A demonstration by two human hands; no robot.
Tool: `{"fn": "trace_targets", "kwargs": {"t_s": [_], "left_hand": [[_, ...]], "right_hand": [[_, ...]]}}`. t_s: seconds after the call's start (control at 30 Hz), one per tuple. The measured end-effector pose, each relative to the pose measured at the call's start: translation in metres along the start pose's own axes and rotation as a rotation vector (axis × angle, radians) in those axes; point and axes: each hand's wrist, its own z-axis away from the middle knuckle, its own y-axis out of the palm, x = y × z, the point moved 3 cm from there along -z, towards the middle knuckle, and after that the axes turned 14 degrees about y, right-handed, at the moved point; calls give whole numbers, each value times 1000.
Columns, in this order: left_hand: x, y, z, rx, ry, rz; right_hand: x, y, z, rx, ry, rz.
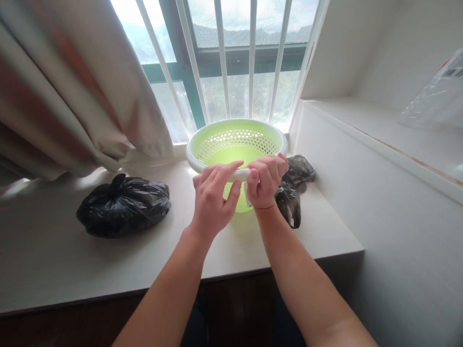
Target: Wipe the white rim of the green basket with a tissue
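A light green plastic basket (238, 155) with a white rim and a band of holes stands upright on the white ledge. My left hand (215, 195) is at the front left of the rim, fingers laid over it and the thumb in front, so the rim passes between them. At the front right, my right hand (265, 180) is closed in a fist against the rim. A small white sheet (248, 196), like a tissue or cloth, pokes out below its fingers. Most of that sheet is hidden in the fist. The basket's lower front is partly covered by my hands.
A knotted black plastic bag (125, 206) lies left on the ledge (173, 260). Dark bags (298, 173) lie right behind my right hand. Behind stands a barred window (237, 62), with a curtain (79, 77) at left. A clear plastic package (436, 99) rests on the right shelf.
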Motion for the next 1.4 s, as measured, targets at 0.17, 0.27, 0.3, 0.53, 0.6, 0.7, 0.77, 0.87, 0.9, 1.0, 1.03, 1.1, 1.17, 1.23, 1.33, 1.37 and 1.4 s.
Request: {"fn": "trace_targets", "kwargs": {"t_s": [0.17, 0.27, 0.3, 0.53, 0.6, 0.7, 0.77, 0.87, 0.9, 1.0, 1.03, 1.1, 1.17, 1.23, 1.33, 1.37, 1.4], "left_hand": [[-1, -5, 1, -44, -2, -45], [4, -10, -1, -72, -51, -28], [6, -11, -1, -84, -64, -15], [20, -18, -1, -213, -138, 43], [23, -18, -1, -238, -142, 49], [24, -19, -1, -245, -126, 40], [23, -19, -1, -246, -123, 39], [22, -20, -2, -234, -127, 36], [21, -19, -3, -215, -124, 31], [21, -18, -6, -122, -115, 13], [21, -17, -7, -93, -120, 10], [22, -17, -9, -65, -139, 13], [23, -18, -10, -62, -156, 24], [24, -18, -10, -62, -162, 37], [24, -17, -11, -61, -157, 49], [24, -17, -11, -62, -156, 49], [25, -17, -11, -65, -153, 47]], "right_hand": [[4, 4, -8, -17, -19, -50], [13, 7, -9, 2, -27, -54], [16, 8, -9, 5, -31, -47], [27, 16, -6, 3, -37, -31], [28, 17, -3, 13, -31, -11], [27, 16, -1, 18, -21, -10], [25, 15, 0, 20, -24, -17], [24, 13, -2, 22, -38, -25], [24, 12, -3, 25, -37, -26], [27, 11, -9, 80, 21, -5], [28, 10, -11, 111, 54, 9], [33, 9, -17, 170, 103, 37], [38, 7, -22, 217, 115, 61], [41, 6, -24, 248, 110, 75], [41, 4, -22, 254, 112, 47], [40, 3, -20, 246, 117, 25], [39, 1, -19, 226, 126, 1]]}}
